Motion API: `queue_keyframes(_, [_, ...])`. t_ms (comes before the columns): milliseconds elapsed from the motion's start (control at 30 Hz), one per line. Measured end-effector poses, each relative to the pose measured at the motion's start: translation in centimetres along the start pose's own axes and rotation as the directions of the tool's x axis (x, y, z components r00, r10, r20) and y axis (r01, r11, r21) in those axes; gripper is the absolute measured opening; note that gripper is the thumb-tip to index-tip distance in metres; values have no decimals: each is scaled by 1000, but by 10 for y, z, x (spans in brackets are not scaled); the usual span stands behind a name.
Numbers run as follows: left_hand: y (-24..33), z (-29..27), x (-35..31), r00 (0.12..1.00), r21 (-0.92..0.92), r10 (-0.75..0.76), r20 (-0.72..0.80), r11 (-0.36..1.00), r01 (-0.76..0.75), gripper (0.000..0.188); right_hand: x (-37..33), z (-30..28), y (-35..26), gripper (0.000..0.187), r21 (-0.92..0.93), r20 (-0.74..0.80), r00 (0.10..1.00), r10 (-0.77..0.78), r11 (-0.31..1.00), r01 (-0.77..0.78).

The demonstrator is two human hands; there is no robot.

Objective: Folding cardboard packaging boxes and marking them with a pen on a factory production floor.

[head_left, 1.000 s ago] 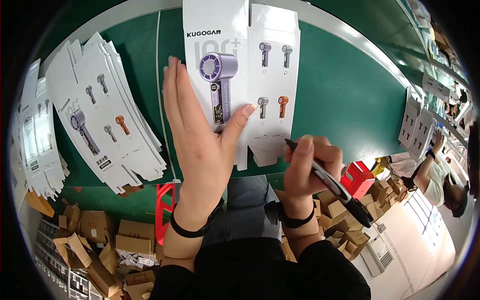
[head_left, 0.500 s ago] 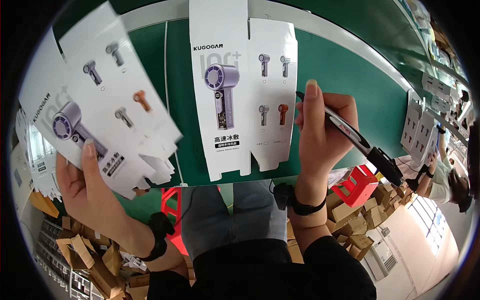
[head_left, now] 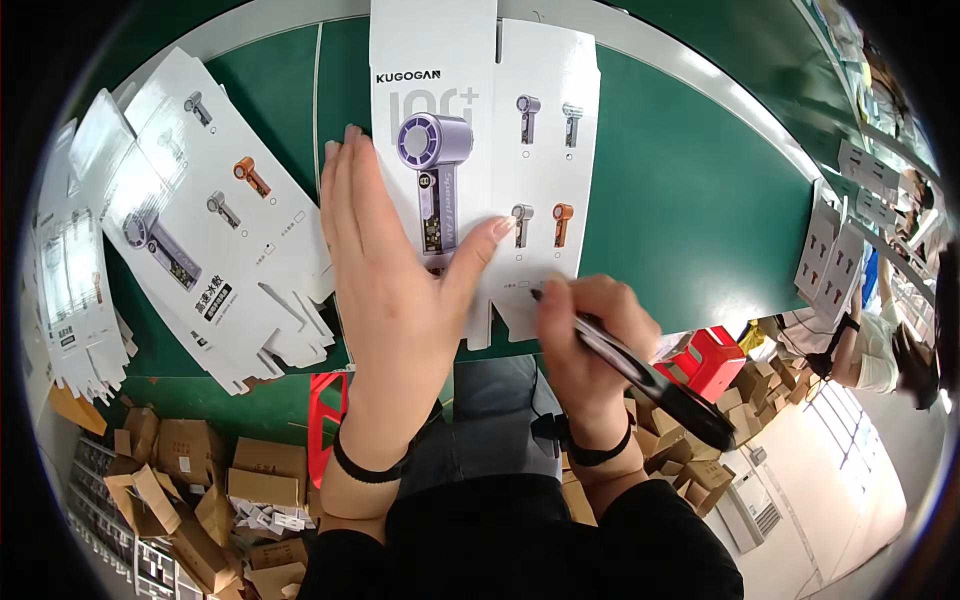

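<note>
A white unfolded carton (head_left: 545,75), printed with a purple handheld fan and several smaller fans, lies flat in front of me. My left hand (head_left: 395,275) is laid on its left part, fingers stretched out and thumb apart, holding nothing. My right hand (head_left: 592,325) grips a black marker pen (head_left: 660,390) with a pale band on its barrel. The pen's tip is at the lower right of the carton, close to the small printed boxes; whether it touches the card I cannot tell. Left of my left hand, similar flat cartons (head_left: 225,180) lie in an overlapping pile.
The green table (head_left: 700,220) has a pale far rim. Another stack of flat cartons (head_left: 70,320) stands at the far left. Below the table are brown cardboard boxes (head_left: 265,470) and a red stool (head_left: 705,362). Another person (head_left: 880,350) is at the right, near more cartons.
My left hand has let go of a carton, which now lies on the left pile, and has moved right onto the middle carton. My right hand with the marker pen has moved down and left.
</note>
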State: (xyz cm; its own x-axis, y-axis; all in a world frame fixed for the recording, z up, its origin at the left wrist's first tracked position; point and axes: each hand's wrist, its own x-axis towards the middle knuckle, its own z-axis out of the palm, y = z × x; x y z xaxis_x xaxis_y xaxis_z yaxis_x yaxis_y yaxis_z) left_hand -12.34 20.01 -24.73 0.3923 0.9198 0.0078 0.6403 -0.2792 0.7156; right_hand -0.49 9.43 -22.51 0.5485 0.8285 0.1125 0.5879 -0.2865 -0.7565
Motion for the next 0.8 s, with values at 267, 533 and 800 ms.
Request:
queue_keyframes(267, [6,-17,-12,989,-326,20,-146,943,-67,77,-4,1,0,26,362,-313,939,142,932,-20])
queue_keyframes(533, [-32,-154,5,828,-160,-466,-312,885,438,48,55,11,15,26,321,-255,943,214,939,-126])
queue_keyframes(800, [4,-27,5,998,-143,35,-46,989,-41,75,39,17,11,23,96,-283,959,10,995,18])
